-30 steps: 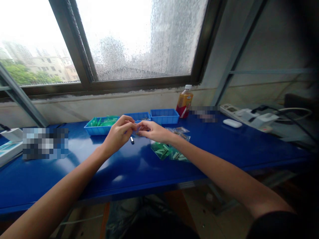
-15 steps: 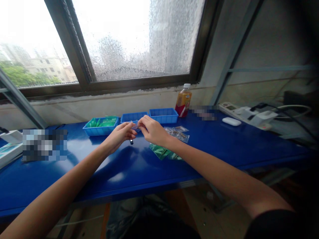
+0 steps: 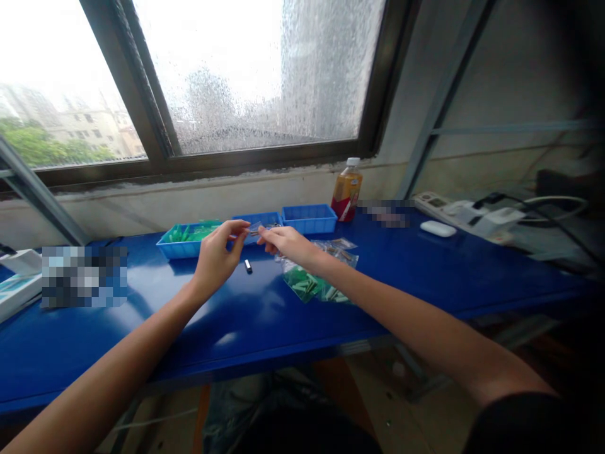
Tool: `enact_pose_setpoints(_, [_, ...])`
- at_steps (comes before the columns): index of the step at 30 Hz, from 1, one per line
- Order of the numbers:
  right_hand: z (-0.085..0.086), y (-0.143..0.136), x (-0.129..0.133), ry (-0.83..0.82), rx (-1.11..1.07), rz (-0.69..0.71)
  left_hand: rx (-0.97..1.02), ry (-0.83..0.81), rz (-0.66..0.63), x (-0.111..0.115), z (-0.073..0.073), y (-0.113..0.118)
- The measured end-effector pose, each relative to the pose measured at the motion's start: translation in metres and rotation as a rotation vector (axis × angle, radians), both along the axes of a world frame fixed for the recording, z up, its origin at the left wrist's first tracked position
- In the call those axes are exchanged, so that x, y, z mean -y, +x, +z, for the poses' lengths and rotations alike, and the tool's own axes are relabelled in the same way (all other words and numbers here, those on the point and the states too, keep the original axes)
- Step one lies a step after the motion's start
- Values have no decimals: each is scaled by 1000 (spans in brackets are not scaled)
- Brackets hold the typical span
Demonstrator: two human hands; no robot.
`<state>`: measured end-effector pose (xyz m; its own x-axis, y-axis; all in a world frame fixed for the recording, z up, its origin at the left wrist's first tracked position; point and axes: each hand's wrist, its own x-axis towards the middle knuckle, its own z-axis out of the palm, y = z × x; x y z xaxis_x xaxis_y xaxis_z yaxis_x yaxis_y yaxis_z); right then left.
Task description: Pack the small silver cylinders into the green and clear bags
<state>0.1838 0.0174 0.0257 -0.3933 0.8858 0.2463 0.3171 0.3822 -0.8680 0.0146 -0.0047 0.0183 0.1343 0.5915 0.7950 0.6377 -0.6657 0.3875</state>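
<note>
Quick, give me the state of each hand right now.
Left hand: pinching one end of a small clear bag.
Right hand: pinching the bag's other end.

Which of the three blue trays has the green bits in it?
The leftmost blue tray, beyond the left hand. It holds green pieces; the rightmost tray shows only blue inside, and the middle tray is partly hidden behind the hands.
</note>
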Motion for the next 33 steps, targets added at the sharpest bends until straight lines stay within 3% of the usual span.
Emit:
enact_pose_setpoints(2, [1,-1,0,-168,-146,54,-128,96,-14,4,1,2])
enact_pose_setpoints(5, [-1,-1,-1,-181,-260,32,-249,116,-83,7,1,5])
enact_pose_setpoints(8, [-4,1,-2,82,-182,-65,-217,-19,-119,5,1,6])
enact_pose_setpoints(12, [-7,4,-1,588,81,-124,112,-412,-188,-1,1,4])
enact_pose_setpoints(15, [-6,6,3,701,148,-84,295,-583,-233,-5,1,-1])
enact_pose_setpoints(18, [-5,4,4,649,106,-9,325,-579,-234,-7,1,-3])
enact_pose_setpoints(21, [-6,1,2,415,-56,69,222,-451,-193,-8,0,-3])
enact_pose_setpoints(23, [-7,-1,-1,281,-188,36,113,-376,-174,-8,-1,-2])
enact_pose_setpoints(25, [-5,-1,-5,260,-236,-39,-26,-355,-171,-9,-1,-4])
enact_pose_setpoints(27, [0,6,-12,368,-168,-124,-235,-319,-158,-11,0,-10])
enact_pose_setpoints(30, [8,31,-30,683,33,-316,-565,-281,-131,-14,1,-25])
enact_pose_setpoints(33, [9,66,-58,846,204,-558,-731,-371,-139,-19,-2,-38])
